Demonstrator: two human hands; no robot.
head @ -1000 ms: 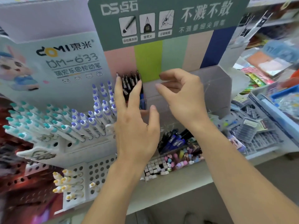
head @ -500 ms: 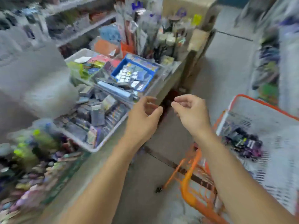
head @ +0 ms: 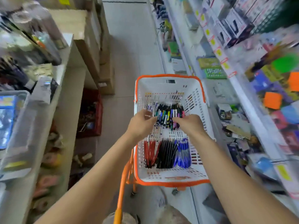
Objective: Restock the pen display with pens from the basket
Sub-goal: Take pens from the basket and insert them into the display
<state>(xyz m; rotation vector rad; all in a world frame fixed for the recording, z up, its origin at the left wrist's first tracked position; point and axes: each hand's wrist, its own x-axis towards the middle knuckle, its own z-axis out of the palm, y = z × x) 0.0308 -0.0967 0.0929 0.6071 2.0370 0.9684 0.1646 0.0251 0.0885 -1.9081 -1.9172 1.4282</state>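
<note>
From the head view, looking down the shop aisle, a white basket [head: 169,85] with an orange rim sits on an orange trolley frame [head: 124,178] right in front of the person. Both bare arms reach into it. The left hand [head: 140,125] is over the left part of a heap of mixed-colour pens [head: 168,114] lying across the middle of the basket, its fingers bent loosely down toward the pens; whether they actually pinch any I cannot tell, as the fingertips blur into the heap. The right hand [head: 189,124] comes in from the other side, fingers stretched forward and slightly curled, their tips touching the right end of the same heap; a firm hold is not visible there either. The two hands are near each other with the heap between them. Closer to the person, on the basket floor, lie three tidy bundles side by side: red pens [head: 150,152] on the left, black pens [head: 165,153] in the middle, blue pens [head: 182,152] on the right, all apart from both hands. To the left runs a pale counter [head: 64,110] carrying blurred trays of stock, with cardboard boxes [head: 92,50] beyond it. To the right, shelves [head: 234,81] hold packaged goods, heavily smeared by motion. The pen display itself is not visible from here.
</note>
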